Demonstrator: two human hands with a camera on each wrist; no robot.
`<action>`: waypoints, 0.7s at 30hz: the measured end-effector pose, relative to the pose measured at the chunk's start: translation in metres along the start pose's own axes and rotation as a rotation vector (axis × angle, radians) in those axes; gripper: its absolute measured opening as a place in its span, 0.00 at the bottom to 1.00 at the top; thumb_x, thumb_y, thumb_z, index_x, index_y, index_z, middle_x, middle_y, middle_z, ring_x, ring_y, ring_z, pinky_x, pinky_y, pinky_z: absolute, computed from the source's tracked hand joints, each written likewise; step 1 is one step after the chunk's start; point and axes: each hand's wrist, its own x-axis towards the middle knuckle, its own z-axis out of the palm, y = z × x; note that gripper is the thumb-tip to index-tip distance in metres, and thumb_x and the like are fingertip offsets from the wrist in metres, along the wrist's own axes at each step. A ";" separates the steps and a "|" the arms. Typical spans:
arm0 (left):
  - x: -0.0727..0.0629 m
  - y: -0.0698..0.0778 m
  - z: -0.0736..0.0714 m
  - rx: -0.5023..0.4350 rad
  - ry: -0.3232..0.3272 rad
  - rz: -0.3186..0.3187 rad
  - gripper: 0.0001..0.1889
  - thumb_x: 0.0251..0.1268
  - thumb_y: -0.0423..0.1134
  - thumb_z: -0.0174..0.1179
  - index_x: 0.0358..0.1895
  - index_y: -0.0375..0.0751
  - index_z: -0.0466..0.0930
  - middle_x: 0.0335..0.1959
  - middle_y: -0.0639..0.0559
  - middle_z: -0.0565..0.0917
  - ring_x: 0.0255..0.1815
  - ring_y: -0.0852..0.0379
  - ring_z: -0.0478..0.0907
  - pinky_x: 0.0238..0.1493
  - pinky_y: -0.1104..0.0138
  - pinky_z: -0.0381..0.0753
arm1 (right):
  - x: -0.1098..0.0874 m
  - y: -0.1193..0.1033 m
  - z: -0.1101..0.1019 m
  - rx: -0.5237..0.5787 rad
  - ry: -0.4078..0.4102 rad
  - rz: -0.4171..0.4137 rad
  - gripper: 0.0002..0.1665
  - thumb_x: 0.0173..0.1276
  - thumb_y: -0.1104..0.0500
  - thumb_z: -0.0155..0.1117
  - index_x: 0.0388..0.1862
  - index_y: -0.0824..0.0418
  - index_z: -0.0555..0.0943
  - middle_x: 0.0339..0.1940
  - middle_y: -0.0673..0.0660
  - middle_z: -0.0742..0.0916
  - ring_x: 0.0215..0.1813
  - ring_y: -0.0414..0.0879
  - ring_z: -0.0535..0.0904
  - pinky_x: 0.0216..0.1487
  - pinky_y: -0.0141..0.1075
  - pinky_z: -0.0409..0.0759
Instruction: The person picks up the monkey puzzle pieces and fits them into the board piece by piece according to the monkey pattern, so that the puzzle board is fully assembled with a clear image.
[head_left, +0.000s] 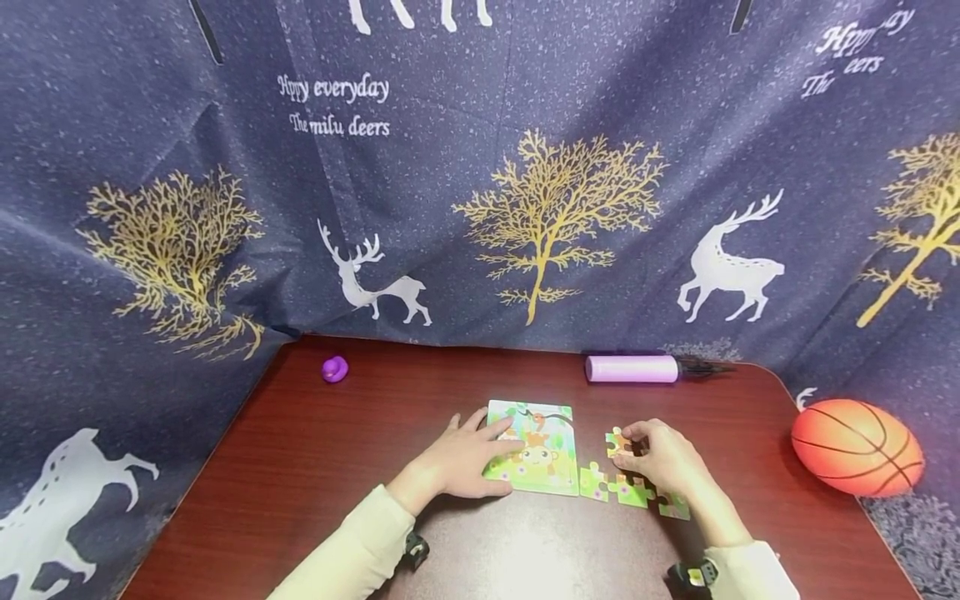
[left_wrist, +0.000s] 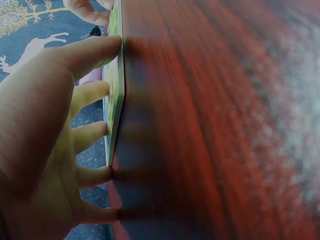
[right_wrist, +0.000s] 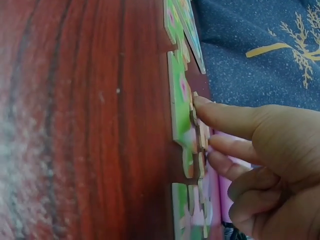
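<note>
A square picture board (head_left: 551,473) with a cartoon animal lies flat on the table. My left hand (head_left: 461,460) rests with spread fingers over its left side; in the left wrist view the thumb reaches the board's near edge (left_wrist: 121,75). To the right of the board, my right hand (head_left: 670,460) pinches a jigsaw piece (head_left: 616,444) between thumb and fingers. Just nearer to me lie several green jigsaw pieces, one with a pink flower (head_left: 594,482) beside the board, another (head_left: 632,493) next to it, and one (head_left: 675,507) partly under the right wrist.
On the brown table (head_left: 360,433), a purple rubber duck (head_left: 334,369) sits at the back left. A lilac hand pump (head_left: 632,369) with a black end lies along the back edge. An orange basketball (head_left: 857,447) is at the right edge. A dark blue printed cloth (head_left: 450,183) hangs behind.
</note>
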 end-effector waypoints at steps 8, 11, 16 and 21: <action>0.000 0.000 0.001 -0.002 -0.012 -0.004 0.37 0.66 0.69 0.58 0.78 0.70 0.67 0.84 0.57 0.56 0.83 0.36 0.48 0.72 0.30 0.53 | -0.004 -0.002 0.006 0.021 0.038 0.100 0.42 0.55 0.37 0.81 0.55 0.68 0.83 0.41 0.55 0.89 0.42 0.50 0.85 0.41 0.52 0.82; 0.000 0.000 0.001 0.002 -0.009 -0.003 0.37 0.66 0.70 0.59 0.78 0.70 0.68 0.84 0.56 0.57 0.83 0.36 0.48 0.72 0.30 0.53 | -0.003 -0.002 0.008 0.003 0.046 0.135 0.40 0.53 0.35 0.81 0.51 0.65 0.84 0.38 0.53 0.88 0.39 0.48 0.84 0.36 0.49 0.81; 0.000 0.000 0.000 0.006 -0.005 -0.002 0.37 0.67 0.70 0.58 0.78 0.70 0.68 0.84 0.56 0.57 0.83 0.36 0.49 0.72 0.30 0.54 | -0.002 -0.004 0.008 0.004 0.039 0.142 0.33 0.54 0.37 0.82 0.45 0.60 0.85 0.38 0.53 0.89 0.38 0.48 0.83 0.34 0.47 0.79; 0.000 0.000 0.000 0.012 -0.005 -0.001 0.37 0.67 0.70 0.58 0.78 0.70 0.68 0.83 0.56 0.57 0.83 0.36 0.49 0.72 0.30 0.54 | 0.000 -0.005 0.006 -0.002 0.023 0.115 0.34 0.56 0.39 0.81 0.52 0.60 0.84 0.35 0.51 0.85 0.36 0.47 0.79 0.33 0.45 0.76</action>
